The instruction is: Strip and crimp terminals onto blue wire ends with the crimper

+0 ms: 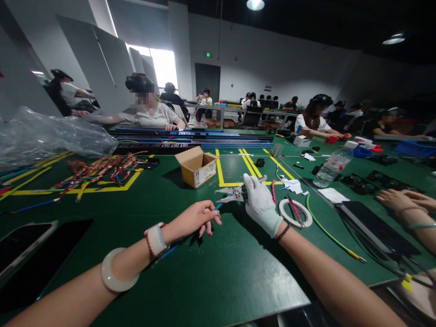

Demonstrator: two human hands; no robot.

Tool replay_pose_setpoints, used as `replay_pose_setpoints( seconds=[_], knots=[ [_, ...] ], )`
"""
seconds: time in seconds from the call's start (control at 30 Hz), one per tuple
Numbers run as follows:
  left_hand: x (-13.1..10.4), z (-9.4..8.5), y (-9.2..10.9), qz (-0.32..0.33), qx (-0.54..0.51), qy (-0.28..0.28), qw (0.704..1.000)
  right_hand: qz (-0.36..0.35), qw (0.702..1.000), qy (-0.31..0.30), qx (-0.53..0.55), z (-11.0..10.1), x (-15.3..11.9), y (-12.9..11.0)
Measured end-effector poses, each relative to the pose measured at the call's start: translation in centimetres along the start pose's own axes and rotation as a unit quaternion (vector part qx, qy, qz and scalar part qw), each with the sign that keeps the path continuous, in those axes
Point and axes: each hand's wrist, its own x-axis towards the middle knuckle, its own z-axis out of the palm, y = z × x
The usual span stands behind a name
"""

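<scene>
My left hand [200, 217], bare, pinches a blue wire [218, 206] between thumb and fingers. More of the wire trails back below my wrist. In a white glove, my right hand [260, 200] grips a pair of wire strippers [235, 194], whose jaws point left toward the wire's end. The jaws look parted, and the wire tip is close beneath them; whether it touches them I cannot tell. Right of the glove lie a roll of white tape [308, 219], a short red wire [274, 191] and a yellow-green cable [325, 236] with a metal lug.
An opened cardboard box [200, 175] stands ahead. Copper-ended wires [102, 170] are heaped at the left, beside a plastic bag [51, 138]. At right are a water bottle [335, 164], a dark device [378, 227] and a co-worker's hands [403, 202]. More people sit behind.
</scene>
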Motion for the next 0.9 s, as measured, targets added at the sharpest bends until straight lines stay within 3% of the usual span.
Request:
replay_pose_setpoints(
  seconds=[0.37,0.9],
  knots=[
    [-0.6,1.5,-0.1,-0.001,-0.133,-0.062,0.989,0.039,0.995,-0.079,-0.04,-1.4,0.1,-1.2],
    [-0.8,2.0,-0.1,-0.011,-0.152,-0.081,0.985,0.052,0.993,-0.106,-0.028,-1.8,-0.1,-1.3]
  ],
)
